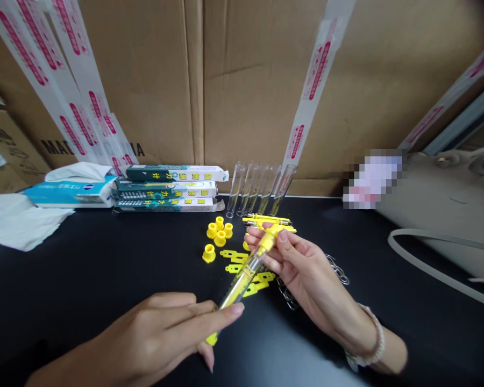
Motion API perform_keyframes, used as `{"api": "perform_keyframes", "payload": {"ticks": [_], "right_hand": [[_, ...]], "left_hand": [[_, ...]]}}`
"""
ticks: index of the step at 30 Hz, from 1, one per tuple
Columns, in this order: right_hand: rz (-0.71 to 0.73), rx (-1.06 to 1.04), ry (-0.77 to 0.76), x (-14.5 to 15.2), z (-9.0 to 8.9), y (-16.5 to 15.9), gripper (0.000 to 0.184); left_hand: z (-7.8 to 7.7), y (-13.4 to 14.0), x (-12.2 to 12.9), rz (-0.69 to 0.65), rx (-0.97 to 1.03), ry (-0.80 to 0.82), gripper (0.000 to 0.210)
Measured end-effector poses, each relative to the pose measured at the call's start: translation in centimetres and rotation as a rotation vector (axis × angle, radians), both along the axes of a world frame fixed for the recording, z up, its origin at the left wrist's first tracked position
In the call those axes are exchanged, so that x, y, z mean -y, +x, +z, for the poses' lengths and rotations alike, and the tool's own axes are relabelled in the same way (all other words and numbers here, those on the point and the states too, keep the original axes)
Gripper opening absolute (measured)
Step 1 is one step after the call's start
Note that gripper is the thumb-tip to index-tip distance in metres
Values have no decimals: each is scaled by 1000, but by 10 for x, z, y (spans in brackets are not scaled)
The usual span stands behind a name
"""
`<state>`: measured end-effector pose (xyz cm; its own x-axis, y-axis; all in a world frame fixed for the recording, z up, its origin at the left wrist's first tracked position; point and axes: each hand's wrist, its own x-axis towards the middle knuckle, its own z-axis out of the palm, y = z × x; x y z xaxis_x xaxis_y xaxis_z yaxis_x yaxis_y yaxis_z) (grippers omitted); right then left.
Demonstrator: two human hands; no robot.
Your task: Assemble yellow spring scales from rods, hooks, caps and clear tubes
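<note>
A clear tubular spring scale (244, 277) with a yellow strip inside slants between my two hands above the table. My left hand (157, 333) is closed round its lower end, where a yellow tip pokes out beneath the fingers. At the upper end, my right hand (302, 263) pinches the yellow cap (271, 236) between thumb and fingers. Behind and below the tube lie several flat yellow plastic pieces (262, 278), partly covered by it. Several loose yellow caps (220, 238) sit to the left of it. Metal hooks (339, 270) lie beside and partly behind my right hand.
Several clear tubes (252, 191) stand at the back, near yellow-and-metal inner parts (266, 219). Stacked printed boxes (167, 190) and a blue tissue pack (70, 192) are at the back left. A grey bag (435, 199) stands right; a large cardboard box (246, 107) walls off the rear.
</note>
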<state>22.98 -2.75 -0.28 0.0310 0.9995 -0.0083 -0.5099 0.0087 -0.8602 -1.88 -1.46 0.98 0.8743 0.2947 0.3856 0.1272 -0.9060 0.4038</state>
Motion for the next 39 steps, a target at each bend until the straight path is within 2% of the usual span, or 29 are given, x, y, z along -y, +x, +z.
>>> {"api": "perform_keyframes", "payload": {"ticks": [16, 31, 39], "right_hand": [[1, -54, -1, -1, -1, 0, 16], [9, 22, -40, -1, 1, 4, 20], [-1, 9, 4, 0, 6, 2, 21]], "left_hand": [[-2, -2, -1, -25, 5, 12, 44], [2, -1, -1, -13, 29, 35, 46], [-6, -4, -2, -25, -20, 21, 48]]}}
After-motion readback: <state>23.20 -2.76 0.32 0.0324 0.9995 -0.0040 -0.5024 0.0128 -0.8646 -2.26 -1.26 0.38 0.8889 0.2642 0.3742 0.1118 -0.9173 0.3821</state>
